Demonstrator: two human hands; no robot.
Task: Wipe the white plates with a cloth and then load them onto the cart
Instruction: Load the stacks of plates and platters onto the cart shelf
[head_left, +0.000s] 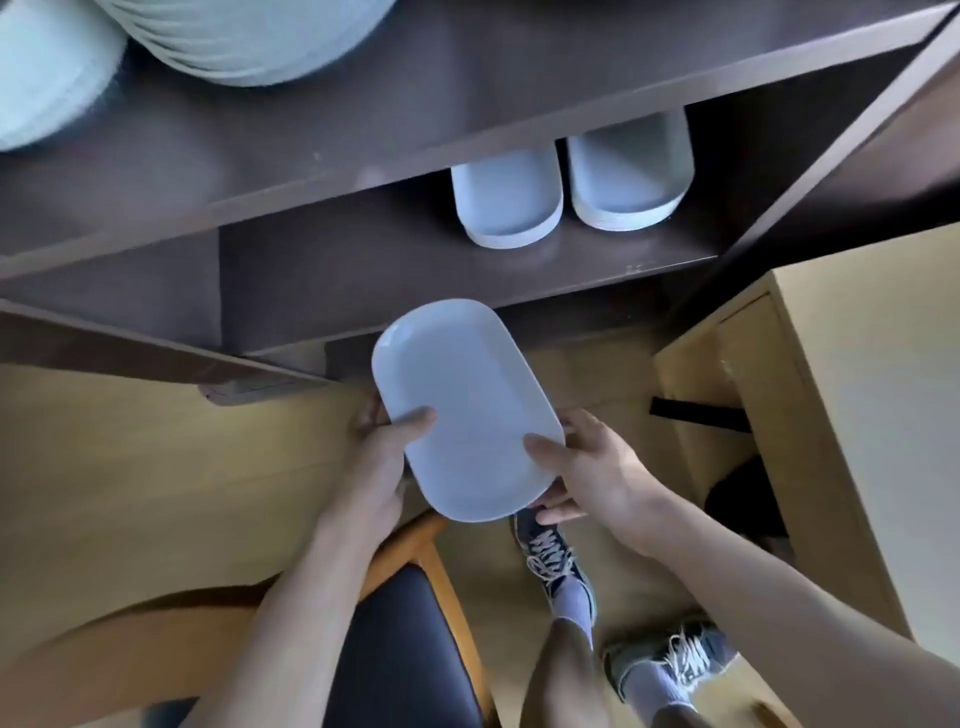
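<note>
Between your hands: the oval plate (467, 410), white, face up, is held in the air above the floor (130, 467). It sits just in front of the front edge of the lower shelf (363, 270), and its far end overlaps that edge in view.
Left hand (382, 452): your grip holds the left long rim of the oval plate. The thumb (415, 418) lies on the upper face and the fingers are underneath.
Right hand (587, 467): your grip holds the near right curve of the oval plate. The thumb (543, 447) is on the upper face and the fingers curl beneath the near end.
Cart (810, 150): dark brown, with open shelves facing you.
Lower shelf contents: two stacks of white oval plates, the left stack (506, 202) and the right stack (628, 176), stand side by side toward the shelf's right end. Their far ends are hidden under the upper shelf (311, 130).
Upper shelf contents: a round plate stack (244, 41) stands on the left part. A second pale stack (47, 67) at the far left is blurred.
Chair (405, 639): wooden frame and dark seat, below your left forearm.
Shoes (550, 556): dark with white laces, on the floor to the right of the chair. One is directly below the plate's near end.
Cabinet (831, 389): light wood, beside the cart's right end.
</note>
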